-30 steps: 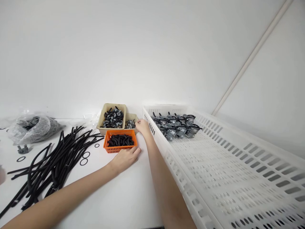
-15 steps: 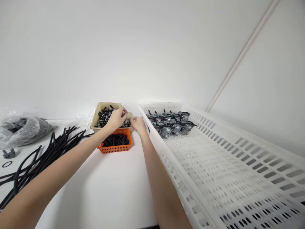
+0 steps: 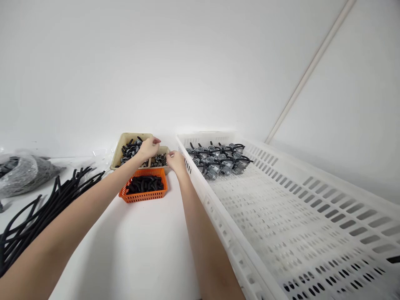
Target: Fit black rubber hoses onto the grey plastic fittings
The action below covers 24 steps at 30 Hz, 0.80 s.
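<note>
My left hand [image 3: 150, 148] is over the beige bins, above the boundary between the large bin [image 3: 116, 155] and the small one. Its fingers are bent together; anything between them is too small to make out. At the right edge of the small beige bin [image 3: 165, 167], the fingertips of my right hand [image 3: 176, 161] are pinched, their contents hidden. Small metal clamps [image 3: 160, 160] lie in that small bin. Grey and black fittings [image 3: 131, 149] fill the large one. In front is an orange basket [image 3: 143, 198] of short black rubber tubes [image 3: 145, 183].
On the right a long white perforated crate [image 3: 218, 205] holds several grey assemblies with black hoses [image 3: 215, 160] at its far end. Long black hoses [image 3: 53, 208] lie at left, beside a clear bag of dark parts [image 3: 29, 175]. A white wall rises behind.
The view has turned slightly to the right, so everything sits further left. My left hand has drawn up and back from the small bin, uncovering its clamps. The right hand stays near the bin's edge.
</note>
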Tool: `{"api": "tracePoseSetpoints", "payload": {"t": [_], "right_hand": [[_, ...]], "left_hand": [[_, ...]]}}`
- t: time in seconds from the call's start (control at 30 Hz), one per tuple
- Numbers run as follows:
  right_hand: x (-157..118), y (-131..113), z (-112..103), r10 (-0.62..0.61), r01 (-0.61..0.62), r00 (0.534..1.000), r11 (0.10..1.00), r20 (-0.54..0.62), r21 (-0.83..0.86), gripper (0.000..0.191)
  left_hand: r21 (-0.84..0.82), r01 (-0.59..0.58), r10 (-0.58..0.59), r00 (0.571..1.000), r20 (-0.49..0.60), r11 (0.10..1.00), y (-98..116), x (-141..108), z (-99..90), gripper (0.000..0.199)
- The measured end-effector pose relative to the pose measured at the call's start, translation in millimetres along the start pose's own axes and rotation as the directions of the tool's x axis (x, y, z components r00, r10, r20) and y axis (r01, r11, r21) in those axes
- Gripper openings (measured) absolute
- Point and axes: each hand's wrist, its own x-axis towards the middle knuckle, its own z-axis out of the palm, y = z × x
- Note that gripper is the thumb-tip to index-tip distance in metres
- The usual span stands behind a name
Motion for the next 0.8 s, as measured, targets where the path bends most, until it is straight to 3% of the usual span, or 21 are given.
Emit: {"api": "tracePoseSetpoints", "payload": {"t": [0.17,0.23,0.3,0.37,0.43,0.5,0.57,0.67,0.8], "right_hand": [[-1,-2,1,-0.011,0.011,1.000,1.000,-0.018,0.001,0.021],[-1,-3,1,-0.019,0.019,1.000,1.000,-0.018,0.004,0.021],[-1,-3,2,-0.025,0.025,1.000,1.000,-0.015,0.005,0.021],[-1,-2,2,-0.031,0.031,0.999,1.000,-0.015,0.000,0.021],[1,-2,2,-0.039,0.039,0.999,0.999,-0.014,-0.008,0.021],[3,-1,2,-0.050,0.049,0.999,0.999,-0.012,-0.017,0.022],[5,0,2,-0.059,0.058,0.998,0.998,-0.011,-0.027,0.022],[8,0,0,-0.057,0.056,0.998,0.997,-0.017,-0.048,0.022],[10,-2,-4,-0.033,0.029,0.999,0.996,-0.035,-0.087,0.023]], "left_hand": [[-0.097,0.001,-0.010,0.995,-0.098,0.995,-15,-41,-34.4,0.030],[-0.318,0.022,-0.062,0.991,-0.115,0.948,-22,-61,-47.5,0.030],[-0.435,0.047,-0.130,0.978,-0.162,0.899,-28,-78,-62.4,0.032],[-0.498,0.039,-0.199,0.942,-0.271,0.866,-33,-89,-80.4,0.033],[-0.563,0.031,-0.296,0.873,-0.386,0.826,-35,-92,-100.1,0.031],[-0.616,0.024,-0.365,0.824,-0.435,0.788,-36,-91,-118.7,0.029],[-0.638,0.017,-0.392,0.802,-0.451,0.770,-34,-88,-132.9,0.029],[-0.651,0.025,-0.401,0.806,-0.436,0.758,-29,-86,-144.0,0.031],[-0.612,0.065,-0.371,0.843,-0.388,0.788,-23,-87,-151.6,0.032]]}}
